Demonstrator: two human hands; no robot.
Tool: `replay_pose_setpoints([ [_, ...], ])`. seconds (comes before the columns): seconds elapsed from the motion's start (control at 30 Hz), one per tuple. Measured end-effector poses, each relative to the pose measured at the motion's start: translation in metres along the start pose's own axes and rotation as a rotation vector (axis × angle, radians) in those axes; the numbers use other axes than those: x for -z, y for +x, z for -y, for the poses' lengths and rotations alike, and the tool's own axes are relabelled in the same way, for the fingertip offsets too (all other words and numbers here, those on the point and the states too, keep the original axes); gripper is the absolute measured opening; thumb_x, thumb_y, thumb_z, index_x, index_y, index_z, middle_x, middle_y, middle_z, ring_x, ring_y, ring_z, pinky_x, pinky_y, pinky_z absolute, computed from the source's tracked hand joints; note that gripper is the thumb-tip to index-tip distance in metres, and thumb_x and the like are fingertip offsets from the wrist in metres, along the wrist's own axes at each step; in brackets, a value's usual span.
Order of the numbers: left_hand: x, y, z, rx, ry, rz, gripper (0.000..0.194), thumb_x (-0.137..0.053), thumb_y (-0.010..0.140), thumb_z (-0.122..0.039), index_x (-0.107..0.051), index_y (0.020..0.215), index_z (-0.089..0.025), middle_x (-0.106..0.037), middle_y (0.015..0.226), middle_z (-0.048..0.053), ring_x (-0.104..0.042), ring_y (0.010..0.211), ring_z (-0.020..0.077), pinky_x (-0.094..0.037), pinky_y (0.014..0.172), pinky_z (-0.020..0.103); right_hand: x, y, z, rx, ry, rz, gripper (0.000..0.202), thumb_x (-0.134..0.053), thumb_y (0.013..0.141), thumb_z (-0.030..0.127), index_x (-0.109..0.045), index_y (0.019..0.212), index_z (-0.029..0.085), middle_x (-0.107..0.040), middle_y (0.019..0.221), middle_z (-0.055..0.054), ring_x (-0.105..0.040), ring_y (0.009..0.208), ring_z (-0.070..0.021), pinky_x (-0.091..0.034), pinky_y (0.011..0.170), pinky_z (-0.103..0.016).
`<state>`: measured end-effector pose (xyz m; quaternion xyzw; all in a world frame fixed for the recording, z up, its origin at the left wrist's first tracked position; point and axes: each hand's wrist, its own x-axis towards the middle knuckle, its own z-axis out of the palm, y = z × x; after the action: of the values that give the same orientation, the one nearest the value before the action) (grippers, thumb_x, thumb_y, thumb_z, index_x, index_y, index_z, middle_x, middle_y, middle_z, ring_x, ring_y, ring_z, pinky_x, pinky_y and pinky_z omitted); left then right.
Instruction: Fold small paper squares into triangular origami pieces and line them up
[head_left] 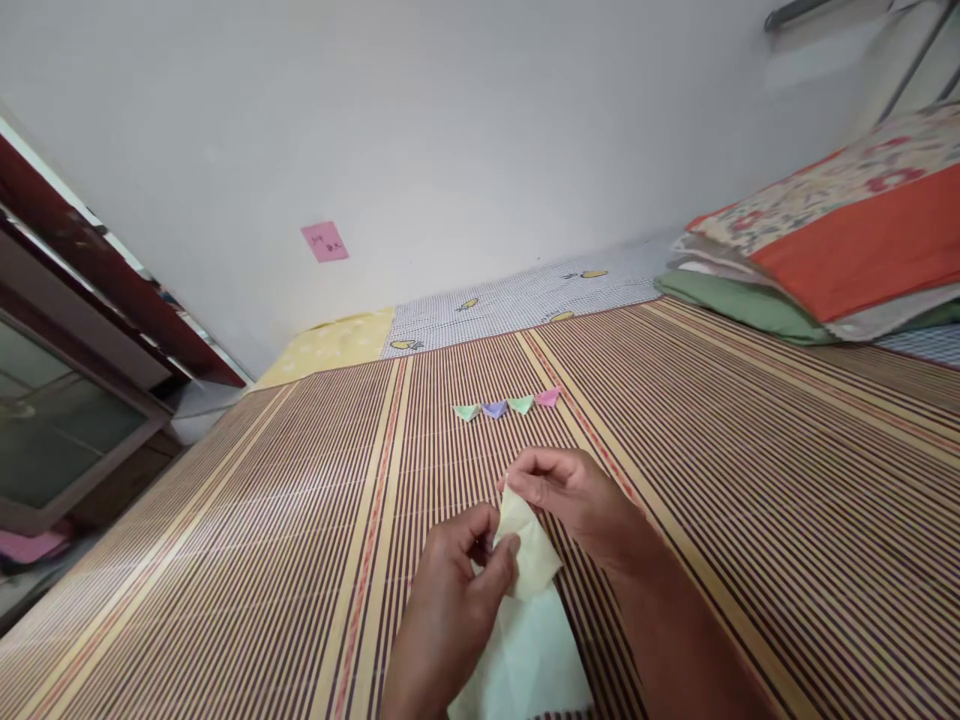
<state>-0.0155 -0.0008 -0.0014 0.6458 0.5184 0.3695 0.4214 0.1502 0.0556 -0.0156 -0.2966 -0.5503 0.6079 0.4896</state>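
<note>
A pale yellow piece of paper point(531, 560) is held between both hands, its narrow end upward. My left hand point(461, 580) pinches its left side between thumb and fingers. At the top tip, my right hand point(566, 492) grips the paper with thumb and fingertips. Below it a pale mint-green sheet point(536, 660) shows, partly covered by my left hand. Farther forward, four small folded paper pieces lie in a row on the striped mat point(300, 520): light green point(466, 412), purple point(495, 409), light green point(521, 404) and pink point(548, 397).
Folded bedding point(862, 240) in orange, floral and green is stacked at the right. A pink note point(325, 242) is stuck on the white wall. Checked cloth point(510, 300) and yellow cloth point(330, 345) border the mat's far edge. A glass-paned cabinet point(52, 420) stands at the left.
</note>
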Motion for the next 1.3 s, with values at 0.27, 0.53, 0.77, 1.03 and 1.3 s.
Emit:
replay_pose_setpoints([
  [0.27, 0.0, 0.002, 0.004, 0.02, -0.128, -0.05, 0.023, -0.061, 0.091, -0.029, -0.056, 0.071, -0.019, -0.049, 0.064, -0.003, -0.044, 0.061, 0.0133, -0.036, 0.057, 0.025, -0.008, 0.002, -0.001, 0.042, 0.029, -0.082, 0.025, -0.073, 0.087, 0.04, -0.068, 0.077, 0.017, -0.055, 0.065, 0.003, -0.045, 0.06, -0.0106, -0.035, 0.056, -0.025],
  [0.53, 0.01, 0.002, 0.002, 0.001, -0.262, -0.229, 0.026, -0.069, 0.087, -0.036, -0.06, 0.07, -0.017, -0.056, 0.065, -0.001, -0.049, 0.06, 0.0126, -0.039, 0.057, 0.024, 0.008, 0.001, -0.005, -0.07, -0.154, 0.172, 0.027, -0.07, 0.087, 0.038, -0.068, 0.073, 0.016, -0.057, 0.064, 0.002, -0.049, 0.06, -0.0113, -0.035, 0.057, -0.025],
  [0.77, 0.014, 0.002, 0.004, -0.037, -0.271, -0.256, 0.022, -0.071, 0.087, -0.035, -0.065, 0.075, -0.017, -0.058, 0.069, -0.001, -0.053, 0.064, 0.0129, -0.042, 0.06, 0.024, 0.003, 0.001, -0.007, -0.034, -0.165, 0.154, 0.029, -0.068, 0.089, 0.037, -0.067, 0.07, 0.016, -0.059, 0.061, 0.002, -0.052, 0.059, -0.0115, -0.038, 0.058, -0.025],
  [1.03, 0.01, 0.002, 0.003, -0.029, -0.245, -0.228, 0.023, -0.067, 0.09, -0.034, -0.061, 0.075, -0.018, -0.059, 0.07, 0.0, -0.052, 0.066, 0.0139, -0.042, 0.06, 0.025, -0.002, 0.0, -0.001, 0.045, -0.202, 0.124, 0.018, -0.07, 0.088, 0.032, -0.072, 0.08, 0.016, -0.064, 0.072, 0.0, -0.055, 0.067, -0.0124, -0.041, 0.062, -0.025],
  [1.3, 0.004, 0.003, 0.005, 0.008, -0.232, -0.262, 0.022, -0.07, 0.088, -0.035, -0.064, 0.075, -0.018, -0.059, 0.068, 0.0, -0.053, 0.063, 0.0138, -0.041, 0.059, 0.026, -0.012, 0.003, 0.0, 0.111, -0.116, 0.009, 0.025, -0.072, 0.088, 0.036, -0.067, 0.073, 0.016, -0.058, 0.068, 0.002, -0.05, 0.064, -0.0121, -0.04, 0.059, -0.025],
])
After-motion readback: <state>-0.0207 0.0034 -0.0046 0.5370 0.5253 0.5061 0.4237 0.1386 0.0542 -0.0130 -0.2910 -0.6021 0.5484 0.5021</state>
